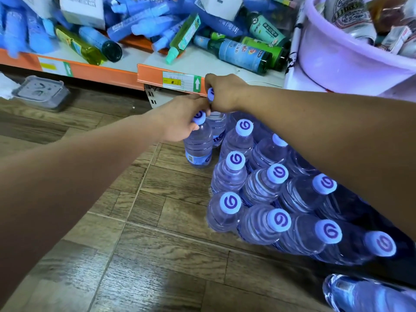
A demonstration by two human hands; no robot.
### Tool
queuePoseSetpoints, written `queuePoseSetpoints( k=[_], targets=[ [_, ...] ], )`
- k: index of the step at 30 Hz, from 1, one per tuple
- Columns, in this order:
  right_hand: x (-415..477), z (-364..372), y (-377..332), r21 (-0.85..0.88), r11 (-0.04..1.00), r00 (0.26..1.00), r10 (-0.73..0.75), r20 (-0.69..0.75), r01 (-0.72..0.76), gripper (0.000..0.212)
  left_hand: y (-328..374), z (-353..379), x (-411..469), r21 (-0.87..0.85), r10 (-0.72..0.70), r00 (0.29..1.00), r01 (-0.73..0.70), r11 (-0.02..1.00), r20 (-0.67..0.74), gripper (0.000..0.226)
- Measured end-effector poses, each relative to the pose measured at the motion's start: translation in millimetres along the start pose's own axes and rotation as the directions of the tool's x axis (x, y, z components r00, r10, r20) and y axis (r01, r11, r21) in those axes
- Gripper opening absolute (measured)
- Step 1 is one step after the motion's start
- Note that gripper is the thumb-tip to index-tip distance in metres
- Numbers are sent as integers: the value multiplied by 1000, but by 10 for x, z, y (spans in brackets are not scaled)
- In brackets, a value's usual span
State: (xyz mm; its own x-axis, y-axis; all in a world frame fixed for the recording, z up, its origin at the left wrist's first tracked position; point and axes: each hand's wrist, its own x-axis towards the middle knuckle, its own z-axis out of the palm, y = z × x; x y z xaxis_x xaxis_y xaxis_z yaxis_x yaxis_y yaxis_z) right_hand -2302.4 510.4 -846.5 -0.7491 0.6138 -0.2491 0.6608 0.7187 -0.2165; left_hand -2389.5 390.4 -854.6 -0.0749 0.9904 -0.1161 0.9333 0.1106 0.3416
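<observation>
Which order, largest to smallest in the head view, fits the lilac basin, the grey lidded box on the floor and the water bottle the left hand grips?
1. The lilac basin.
2-3. The grey lidded box and the water bottle in the left hand look about alike, so I leave them unranked.

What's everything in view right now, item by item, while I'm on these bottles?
water bottles: about a dozen, clear with white caps, standing on the floor
floor: one, brown wood pattern, underneath
shelf: one, orange edge, top
jumbled bottles: many, blue and green, lying on the shelf
tub: one, pale lilac, top right, filled
lidded box: one, grey, floor, left
left grip: one, bare, holds a front bottle's cap
right grip: one, bare, holds the cap behind
</observation>
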Motion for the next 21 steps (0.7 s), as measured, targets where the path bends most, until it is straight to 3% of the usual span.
queuePoseSetpoints(
  k=[4, 9, 16, 21],
  targets=[
    [35, 37, -3, 13, 1000, 1000, 11, -1, -11, 51, 21, 21, -127, -94, -79, 992, 70, 993, -98, 35],
    [31, 54, 11, 6, 1000, 1000, 8, -24, -8, 46, 151, 33, -29, 150, -207, 969, 227, 962, -136, 42],
    [-4, 33, -8, -98, 994, 997, 32, -71, -39, 40, 65, -41, -11, 124, -51, 997, 44, 991, 56, 33],
    [-29, -7, -14, -79, 996, 999, 44, -25, -46, 41, 96, -18, -32, 141, 19, 999, -25, 990, 44, 34]
  ],
)
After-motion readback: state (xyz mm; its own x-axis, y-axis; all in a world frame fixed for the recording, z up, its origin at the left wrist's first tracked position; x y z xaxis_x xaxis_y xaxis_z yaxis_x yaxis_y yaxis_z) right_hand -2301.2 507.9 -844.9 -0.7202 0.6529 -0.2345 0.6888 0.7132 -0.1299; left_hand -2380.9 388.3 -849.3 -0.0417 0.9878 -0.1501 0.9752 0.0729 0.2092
